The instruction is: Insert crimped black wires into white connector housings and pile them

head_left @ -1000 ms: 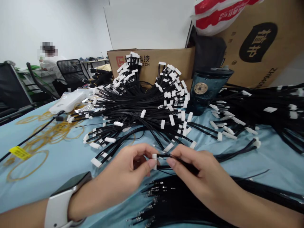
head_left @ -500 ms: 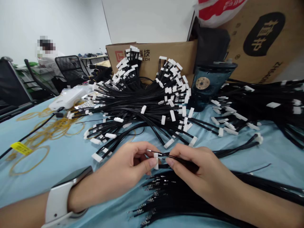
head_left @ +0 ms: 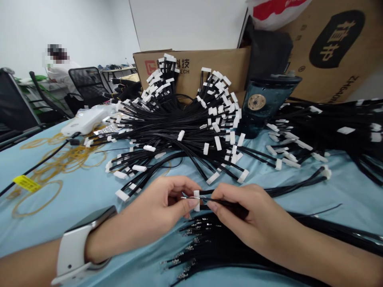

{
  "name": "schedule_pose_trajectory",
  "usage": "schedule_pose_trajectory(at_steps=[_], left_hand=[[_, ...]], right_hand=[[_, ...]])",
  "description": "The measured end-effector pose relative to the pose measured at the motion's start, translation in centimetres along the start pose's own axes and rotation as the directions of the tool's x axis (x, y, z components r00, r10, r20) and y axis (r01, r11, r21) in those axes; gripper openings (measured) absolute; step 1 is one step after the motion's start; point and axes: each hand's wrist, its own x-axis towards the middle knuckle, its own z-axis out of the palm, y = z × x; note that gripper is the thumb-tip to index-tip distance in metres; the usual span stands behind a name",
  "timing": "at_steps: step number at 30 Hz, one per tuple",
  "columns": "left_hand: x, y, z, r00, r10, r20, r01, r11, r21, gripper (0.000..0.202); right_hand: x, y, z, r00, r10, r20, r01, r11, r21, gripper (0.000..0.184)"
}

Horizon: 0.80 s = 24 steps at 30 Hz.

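2 bare hands meet over the near part of a blue-clothed tabletop (head_left: 131,265). Half a second ago, a loose wire (head_left: 188,197) had its bare metal tip just above the top end of a white connector (head_left: 196,205); now the tip has come down and lies across the connector's middle, pointing left. The wire seems to be in front of the connector rather than seated in it, so this looks like lining up, with that wire not yet fitted. Black wires already meet the connector near its top and bottom ends, with a gap between.

The connector stands upright between the thumb and fingers of the left hand (head_left: 167,211), pinched at the fingertips and raised off the cloth. The right hand (head_left: 251,211) has thumb and forefinger closed on the loose wire, just right of the connector, not touching it.

Below the right hand, a batch of metal-tipped wires (head_left: 227,249) fans leftward. Toward the tabletop's far edge rises a pile of finished-looking cables (head_left: 176,123); yellow loops (head_left: 74,156) lie toward its left edge.
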Motion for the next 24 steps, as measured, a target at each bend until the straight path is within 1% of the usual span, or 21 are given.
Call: schedule_pose_trajectory(at_steps=[6, 11, 13, 15, 18, 21, 23, 24], left_hand=[[-0.1, 0.1, 0.2, 1.000, -0.027, 0.010, 0.027, 0.999, 0.034, 0.018], [-0.2, 0.2, 0.4, 0.999, -0.021, 0.025, 0.019, 0.996, 0.091, 0.018], [-0.1, 0.2, 0.6, 0.999, -0.040, -0.001, 0.039, 0.996, 0.074, 0.017], [0.0, 0.3, 0.7, 0.999, -0.048, 0.000, 0.048, 0.998, 0.046, 0.018], [0.2, 0.4, 0.8, 0.997, -0.051, -0.052, 0.051, 0.999, 0.004, 0.017], [0.4, 0.4, 0.6, 0.995, -0.027, -0.101, 0.024, 0.999, -0.038, 0.013], [0.5, 0.4, 0.4, 0.992, -0.015, -0.125, 0.009, 0.999, -0.045, 0.011], [0.5, 0.3, 0.2, 0.991, -0.017, -0.133, 0.011, 0.999, -0.048, 0.010]], right_hand=[[-0.2, 0.1, 0.0, 0.999, -0.015, -0.049, 0.014, 1.000, -0.023, 0.021], [-0.2, 0.3, 0.4, 0.995, -0.082, -0.056, 0.077, 0.993, -0.088, 0.021], [-0.2, 0.4, 0.5, 0.993, -0.103, -0.060, 0.097, 0.990, -0.103, 0.021], [-0.1, 0.3, 0.4, 0.989, -0.125, -0.074, 0.117, 0.988, -0.102, 0.021], [0.0, 0.2, 0.2, 0.982, -0.148, -0.116, 0.139, 0.987, -0.084, 0.020], [0.1, 0.1, -0.2, 0.972, -0.163, -0.169, 0.154, 0.986, -0.063, 0.019], [0.1, -0.1, -0.5, 0.952, -0.195, -0.236, 0.180, 0.980, -0.081, 0.019], [0.0, -0.2, -0.6, 0.933, -0.226, -0.281, 0.199, 0.973, -0.121, 0.019]])
